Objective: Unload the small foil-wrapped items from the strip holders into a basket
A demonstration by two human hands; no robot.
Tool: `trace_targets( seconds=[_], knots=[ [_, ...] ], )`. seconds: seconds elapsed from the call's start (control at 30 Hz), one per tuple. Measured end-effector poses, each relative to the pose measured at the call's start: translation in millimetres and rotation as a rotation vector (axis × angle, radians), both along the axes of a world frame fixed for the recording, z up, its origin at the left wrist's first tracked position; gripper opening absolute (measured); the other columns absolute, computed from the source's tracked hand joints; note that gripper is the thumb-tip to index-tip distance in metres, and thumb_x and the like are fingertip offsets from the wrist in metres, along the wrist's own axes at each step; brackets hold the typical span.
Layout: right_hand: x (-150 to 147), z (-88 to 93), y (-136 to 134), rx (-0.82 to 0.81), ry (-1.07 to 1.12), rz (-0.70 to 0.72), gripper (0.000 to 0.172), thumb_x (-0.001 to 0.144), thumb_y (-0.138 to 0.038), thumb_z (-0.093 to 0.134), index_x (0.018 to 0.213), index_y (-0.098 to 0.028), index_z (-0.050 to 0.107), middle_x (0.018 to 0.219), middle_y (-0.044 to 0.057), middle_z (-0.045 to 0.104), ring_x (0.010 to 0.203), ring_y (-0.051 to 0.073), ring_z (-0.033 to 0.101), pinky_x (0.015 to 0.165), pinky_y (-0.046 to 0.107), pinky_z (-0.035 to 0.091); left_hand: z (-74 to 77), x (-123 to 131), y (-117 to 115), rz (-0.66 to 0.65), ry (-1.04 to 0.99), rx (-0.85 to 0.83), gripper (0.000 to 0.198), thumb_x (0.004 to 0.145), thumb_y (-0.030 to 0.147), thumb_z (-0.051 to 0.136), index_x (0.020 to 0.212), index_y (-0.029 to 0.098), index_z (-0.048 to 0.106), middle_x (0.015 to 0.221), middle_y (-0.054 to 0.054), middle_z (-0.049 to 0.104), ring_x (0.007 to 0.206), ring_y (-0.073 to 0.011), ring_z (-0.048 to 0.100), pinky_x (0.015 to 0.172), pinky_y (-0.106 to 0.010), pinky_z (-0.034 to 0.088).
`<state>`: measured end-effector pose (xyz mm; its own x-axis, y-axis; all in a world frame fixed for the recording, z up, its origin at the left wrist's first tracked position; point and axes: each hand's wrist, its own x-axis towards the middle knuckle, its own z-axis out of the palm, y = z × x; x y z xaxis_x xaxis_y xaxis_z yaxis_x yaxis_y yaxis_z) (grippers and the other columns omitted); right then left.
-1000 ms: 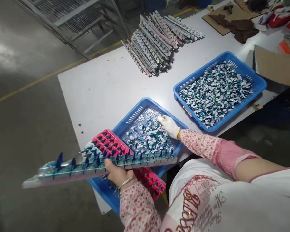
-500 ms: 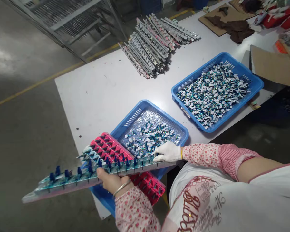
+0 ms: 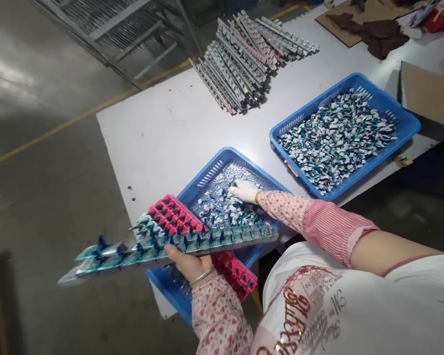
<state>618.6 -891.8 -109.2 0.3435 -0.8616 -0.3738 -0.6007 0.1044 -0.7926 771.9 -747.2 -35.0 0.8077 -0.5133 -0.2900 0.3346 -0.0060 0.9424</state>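
Note:
My left hand [image 3: 190, 264], bare with a bracelet at the wrist, is closed around a long greyish strip [image 3: 240, 236] edged in teal. Rows of small dark-blue pointed pieces stand up along the strip, and fewer show towards its right end. My right hand [image 3: 245, 191], in a white glove, is inside the nearer blue basket [image 3: 198, 180], at a pile of small blue-and-white pieces [image 3: 225, 214]. Its fingers are drawn together at the pile; what is between the fingertips cannot be made out. Pink-red slotted strips [image 3: 173, 214] with dark pieces lie across the basket, partly under the held strip.
A second blue basket [image 3: 276, 133], full of similar pieces, stands to the right on the white table [image 3: 163, 133]. Many grey strips [image 3: 240, 64] are piled at the back. Cardboard [image 3: 429, 93] and a brown cloth [image 3: 385, 37] lie at right; a metal rack [image 3: 122, 24] stands beyond.
My right hand has left the right end of the long strip and moved up into the basket's pile. My left hand still grips the strip. The whole view has shifted slightly.

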Motion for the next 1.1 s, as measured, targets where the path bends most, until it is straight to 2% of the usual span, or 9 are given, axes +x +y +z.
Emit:
trace_targets(
  seconds=[0.13,0.23,0.33,0.43,0.53,0.73,0.87,1.0,1.1],
  knots=[
    [11.0,10.3,-10.4,-0.145,0.057,-0.061,0.044,0.094,-0.049,0.042,0.113,-0.014,0.058,0.111,0.012,0.064,0.096,0.021,0.058,0.083,0.032,0.041,-13.2,-5.1,3.7,-0.020,0.109,-0.036,0.043,0.087,0.052,0.053,0.116,0.022,0.064,0.124,-0.007,0.064,0.128,-0.0211,0.050,0.103,-0.039,0.045],
    [15.6,25.2,28.5,-0.226,-0.080,0.165,0.050,0.097,-0.056,0.029,0.113,-0.021,0.060,0.102,0.005,0.067,0.087,0.017,0.060,0.074,0.028,0.042,-19.0,-11.7,1.5,-0.020,0.161,-0.039,0.042,0.086,0.051,0.053,0.115,0.023,0.064,0.123,-0.007,0.064,0.122,-0.0193,0.056,0.100,-0.035,0.047],
    [20.0,37.2,75.8,-0.307,-0.111,0.405,0.052,0.088,-0.067,0.044,0.104,-0.023,0.063,0.093,0.003,0.068,0.083,0.018,0.061,0.066,0.026,0.038,-22.6,-21.7,-3.4,0.086,0.116,0.031,0.043,0.085,0.051,0.054,0.114,0.019,0.063,0.118,-0.008,0.066,0.113,-0.0184,0.061,0.094,-0.032,0.051],
    [24.2,42.0,100.5,-0.369,-0.015,0.431,0.054,0.087,-0.069,0.042,0.098,-0.020,0.063,0.089,0.006,0.068,0.079,0.019,0.061,0.061,0.026,0.033,-25.9,-30.3,-6.5,0.149,0.086,0.175,0.046,0.084,0.052,0.056,0.107,0.012,0.063,0.111,-0.011,0.067,0.102,-0.0192,0.065,0.086,-0.031,0.055],
    [26.8,41.3,100.4,-0.363,0.004,0.430,0.047,0.094,-0.059,0.038,0.090,-0.019,0.063,0.083,0.005,0.067,0.075,0.017,0.060,0.061,0.026,0.032,-28.0,-33.1,-7.9,0.141,0.083,0.246,0.047,0.081,0.052,0.059,0.102,0.010,0.063,0.108,-0.012,0.066,0.096,-0.0190,0.066,0.080,-0.030,0.057],
    [27.8,35.6,85.8,-0.069,-0.191,0.117,0.032,0.093,-0.046,0.048,0.091,-0.017,0.063,0.081,0.001,0.066,0.075,0.013,0.058,0.063,0.023,0.036,-25.8,-29.8,-13.7,0.109,0.077,0.135,0.042,0.079,0.044,0.064,0.103,0.010,0.064,0.108,-0.010,0.066,0.095,-0.0171,0.066,0.082,-0.030,0.056],
    [23.2,39.5,90.2,-0.092,-0.254,0.163,0.036,0.083,-0.052,0.061,0.092,-0.018,0.064,0.081,0.001,0.066,0.075,0.014,0.058,0.065,0.024,0.037,-27.8,-30.8,-13.8,0.070,0.097,0.130,0.044,0.081,0.045,0.062,0.107,0.010,0.063,0.107,-0.010,0.067,0.096,-0.0172,0.066,0.084,-0.030,0.056],
    [22.5,39.1,87.6,-0.220,-0.362,0.259,0.032,0.087,-0.050,0.056,0.089,-0.019,0.066,0.082,0.001,0.067,0.077,0.014,0.059,0.073,0.024,0.039,-31.2,-32.0,-13.3,0.077,0.132,0.248,0.047,0.082,0.053,0.057,0.105,0.012,0.063,0.107,-0.011,0.067,0.098,-0.0191,0.066,0.084,-0.031,0.056],
    [25.6,22.7,63.6,-0.044,-0.325,-0.088,0.036,0.092,-0.047,0.047,0.098,-0.016,0.064,0.086,0.004,0.067,0.075,0.013,0.059,0.070,0.024,0.042,-29.6,-32.8,-13.2,-0.002,0.144,0.187,0.049,0.084,0.056,0.053,0.111,0.017,0.064,0.111,-0.009,0.067,0.105,-0.0188,0.064,0.090,-0.033,0.053]
  ],
)
